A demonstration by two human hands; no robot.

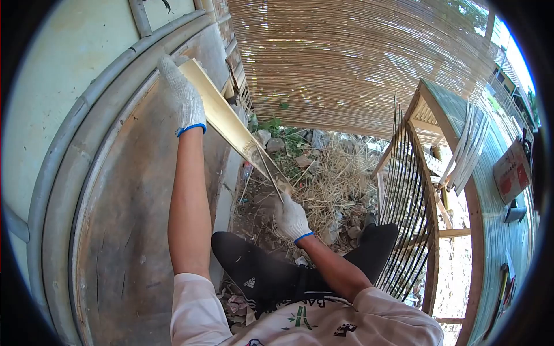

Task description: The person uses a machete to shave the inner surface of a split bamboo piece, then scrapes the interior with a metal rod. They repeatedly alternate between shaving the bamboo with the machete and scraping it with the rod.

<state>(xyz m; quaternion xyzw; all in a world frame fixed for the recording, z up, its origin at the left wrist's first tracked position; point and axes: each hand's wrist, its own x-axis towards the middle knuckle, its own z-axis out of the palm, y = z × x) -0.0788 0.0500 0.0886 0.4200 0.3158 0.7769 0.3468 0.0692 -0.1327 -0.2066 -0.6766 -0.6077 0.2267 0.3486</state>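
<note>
My left hand [183,95], in a white knit glove with a blue cuff, is closed around the upper end of a split bamboo piece [222,109]. The pale, hollow inner face of the bamboo is turned up, and the piece slants down to the right between my knees. In a matching glove, my right hand [291,219] grips a knife [272,174]; its handle is hidden in the fist. The knife's long dark blade lies against the lower part of the bamboo. Where the tip meets the inner face is hard to make out.
A large worn board [138,219] and curved bamboo poles [57,190] lie on the left. Straw and shavings [329,179] litter the ground ahead. To the right stand a slatted wooden frame [404,213] and a green table [496,213] bearing bamboo strips [468,147] and a box [512,172].
</note>
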